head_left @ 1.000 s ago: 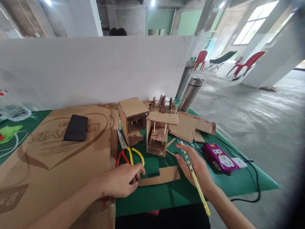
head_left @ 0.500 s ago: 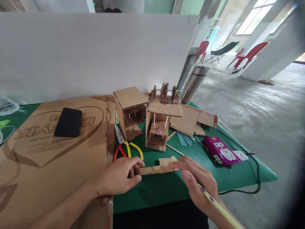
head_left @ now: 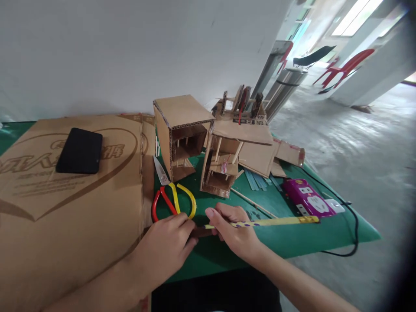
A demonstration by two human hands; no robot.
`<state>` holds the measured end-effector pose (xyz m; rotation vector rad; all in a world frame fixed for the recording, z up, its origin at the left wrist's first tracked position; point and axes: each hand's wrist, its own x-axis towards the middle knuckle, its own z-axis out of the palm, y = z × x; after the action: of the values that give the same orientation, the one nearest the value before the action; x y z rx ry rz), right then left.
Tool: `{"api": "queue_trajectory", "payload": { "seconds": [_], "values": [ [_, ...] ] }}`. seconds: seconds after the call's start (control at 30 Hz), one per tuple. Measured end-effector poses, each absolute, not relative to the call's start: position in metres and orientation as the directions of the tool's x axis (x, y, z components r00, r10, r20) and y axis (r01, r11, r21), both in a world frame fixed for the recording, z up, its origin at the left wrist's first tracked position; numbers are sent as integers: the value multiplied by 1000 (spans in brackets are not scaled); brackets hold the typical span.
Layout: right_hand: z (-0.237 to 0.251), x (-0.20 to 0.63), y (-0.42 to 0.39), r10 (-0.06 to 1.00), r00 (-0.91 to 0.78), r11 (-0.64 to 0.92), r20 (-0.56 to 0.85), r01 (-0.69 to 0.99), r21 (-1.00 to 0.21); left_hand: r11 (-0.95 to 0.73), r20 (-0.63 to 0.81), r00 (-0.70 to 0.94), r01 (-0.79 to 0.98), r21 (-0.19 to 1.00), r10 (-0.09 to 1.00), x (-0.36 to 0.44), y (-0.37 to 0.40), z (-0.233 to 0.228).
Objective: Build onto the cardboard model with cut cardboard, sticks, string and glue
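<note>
My left hand is closed, its fingertips pinching the left end of a small cardboard strip. The strip looks dark and is mostly hidden between my hands. My right hand is closed around a long, thin yellow stick with purple dots, whose far end points right. Its other end lies over the strip, near my left fingertips. Whether my right fingers also grip the strip is hard to make out. Red-and-yellow-handled scissors lie just beyond my left hand, blades pointing away.
Two cardboard box structures stand behind my hands. A large cardboard sheet with a black phone-like slab covers the left side. A purple power strip with a black cord sits right, near a wooden stick and bluish strips.
My right hand has moved left, close to my left hand, and the yellow stick has swung so its long end points right. The cardboard strip is now largely covered. The view has shifted downward.
</note>
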<state>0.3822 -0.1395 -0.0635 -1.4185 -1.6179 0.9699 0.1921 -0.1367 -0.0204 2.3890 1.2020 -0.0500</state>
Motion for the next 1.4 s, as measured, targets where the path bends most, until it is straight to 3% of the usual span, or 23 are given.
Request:
{"api": "queue_trajectory", "payload": {
  "seconds": [0.23,0.63,1.4],
  "values": [
    [-64,379,-138,961,-100,270,259,549,-791,-507,-240,615,770,386,751,193,-134,-21],
    [-65,379,-138,968,-96,244,231,569,-785,-543,-192,631,757,363,752,192,-134,-26],
    [-64,378,-137,971,-92,231,219,577,-783,-508,-273,614,777,370,741,193,-133,-21]
  ]
}}
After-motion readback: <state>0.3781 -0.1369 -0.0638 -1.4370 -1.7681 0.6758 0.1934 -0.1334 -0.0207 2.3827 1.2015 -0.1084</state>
